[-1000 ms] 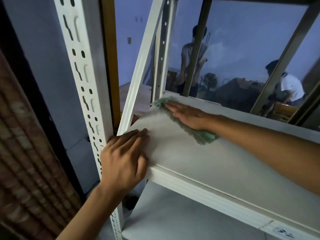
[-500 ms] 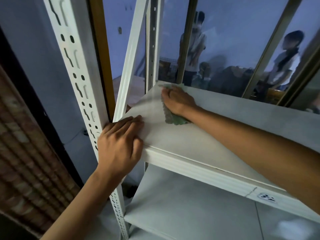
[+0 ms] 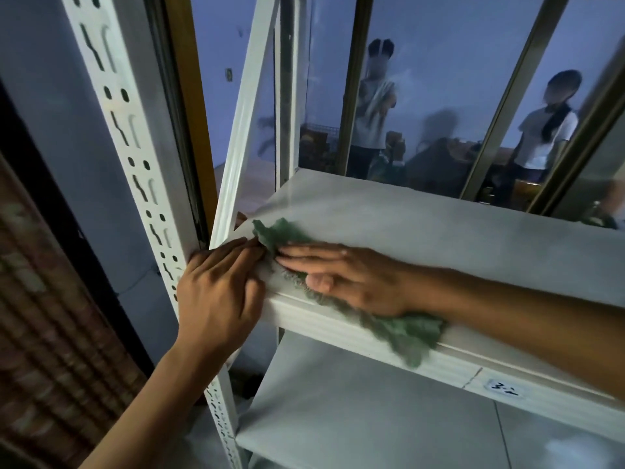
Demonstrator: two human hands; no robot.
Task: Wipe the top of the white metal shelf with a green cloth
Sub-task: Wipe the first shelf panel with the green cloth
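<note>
Pressing flat with fingers extended, the right hand (image 3: 351, 279) lay palm-down on the green cloth (image 3: 402, 328) at the front left corner of the white metal shelf (image 3: 439, 225). One end of the cloth stuck out past the fingertips; the other draped over the shelf's front lip. The left hand (image 3: 216, 292) wrapped open-fingered over that corner, just beside the perforated upright post (image 3: 135, 143), its fingertips almost touching the cloth.

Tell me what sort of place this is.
Probably a storeroom or workroom: a white slotted-angle metal shelf with a handwritten label, beside a glazed partition where two people stand near clutter.
</note>
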